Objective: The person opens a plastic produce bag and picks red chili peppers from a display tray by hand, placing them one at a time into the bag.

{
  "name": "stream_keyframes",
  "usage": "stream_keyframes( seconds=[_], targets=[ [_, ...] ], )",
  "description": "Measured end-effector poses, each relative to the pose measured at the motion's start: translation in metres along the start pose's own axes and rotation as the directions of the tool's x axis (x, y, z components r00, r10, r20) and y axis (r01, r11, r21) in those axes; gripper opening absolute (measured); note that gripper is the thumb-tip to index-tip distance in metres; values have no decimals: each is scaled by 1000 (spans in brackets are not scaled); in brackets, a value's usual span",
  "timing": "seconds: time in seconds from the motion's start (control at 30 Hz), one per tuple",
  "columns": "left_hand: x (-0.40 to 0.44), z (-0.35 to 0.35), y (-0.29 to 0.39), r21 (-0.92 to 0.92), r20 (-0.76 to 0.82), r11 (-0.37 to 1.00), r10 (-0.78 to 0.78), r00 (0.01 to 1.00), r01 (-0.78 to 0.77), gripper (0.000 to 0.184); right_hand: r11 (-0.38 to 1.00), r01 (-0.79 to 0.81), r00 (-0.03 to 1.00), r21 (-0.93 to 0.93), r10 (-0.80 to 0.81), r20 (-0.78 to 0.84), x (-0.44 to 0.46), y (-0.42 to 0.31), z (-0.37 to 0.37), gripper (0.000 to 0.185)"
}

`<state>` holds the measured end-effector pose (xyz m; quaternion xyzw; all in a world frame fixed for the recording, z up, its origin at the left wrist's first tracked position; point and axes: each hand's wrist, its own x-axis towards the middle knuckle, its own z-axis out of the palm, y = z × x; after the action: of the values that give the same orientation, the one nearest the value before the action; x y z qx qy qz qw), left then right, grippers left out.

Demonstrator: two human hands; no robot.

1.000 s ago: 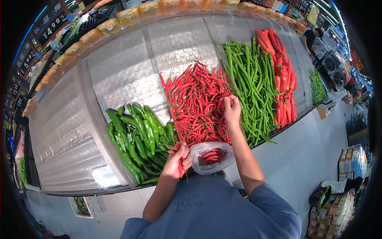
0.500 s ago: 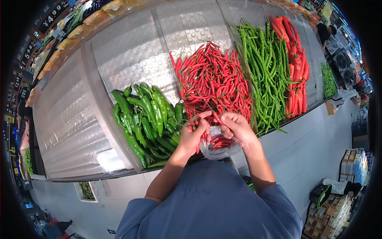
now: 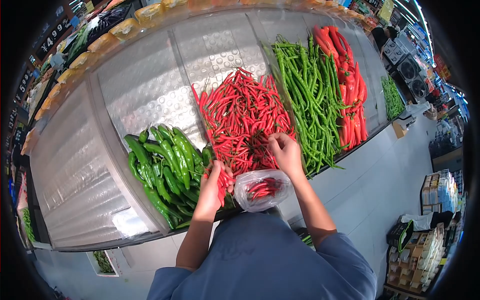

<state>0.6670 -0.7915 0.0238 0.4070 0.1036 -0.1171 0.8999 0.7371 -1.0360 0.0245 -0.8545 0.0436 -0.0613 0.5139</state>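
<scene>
At one red chili heap (image 3: 242, 120) | one plastic bag (image 3: 252, 206) | left hand (image 3: 210, 189) gripping several chilies (image 3: 223, 190) | right hand (image 3: 286, 155) curled, grip unclear

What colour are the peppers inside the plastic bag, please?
The bagged peppers are red; the head view shows them best.

The grey display counter (image 3: 135, 82) bears red chilies (image 3: 245, 115) and green peppers (image 3: 170, 157).

Air open above far red chilies (image 3: 242, 100); bag (image 3: 261, 206) blocks between 2 forearms (image 3: 313, 207).
</scene>
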Motion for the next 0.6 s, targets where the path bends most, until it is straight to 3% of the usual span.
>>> stream_keyframes(
  seconds=[0.07, 0.1, 0.33, 0.47, 0.6],
  targets=[
    [-7, -5, -3, -123, 65, 985, -111, 992, 118, 24, 905, 229, 946, -357, -294, -136, 28, 9, -5, 18],
    [-11, -6, -4, -143, 115, 974, -162, 980, 178, 22, 861, 321, 902, -395, -405, -151, 42, 20, -4, 24],
    [-20, -23, -33, -424, 288, 841, -225, 931, 334, 4, 850, 113, 935, -514, -267, -235, 94, 35, 17, 29],
    [-23, -21, -25, -320, 213, 913, -191, 958, 254, 9, 845, 114, 906, -522, -305, -295, 111, 56, 29, 31],
    [-25, -22, -21, -261, 168, 942, -170, 971, 210, 9, 955, -1, 907, -297, -124, -402, 105, 43, 27, 32]
  ],
)
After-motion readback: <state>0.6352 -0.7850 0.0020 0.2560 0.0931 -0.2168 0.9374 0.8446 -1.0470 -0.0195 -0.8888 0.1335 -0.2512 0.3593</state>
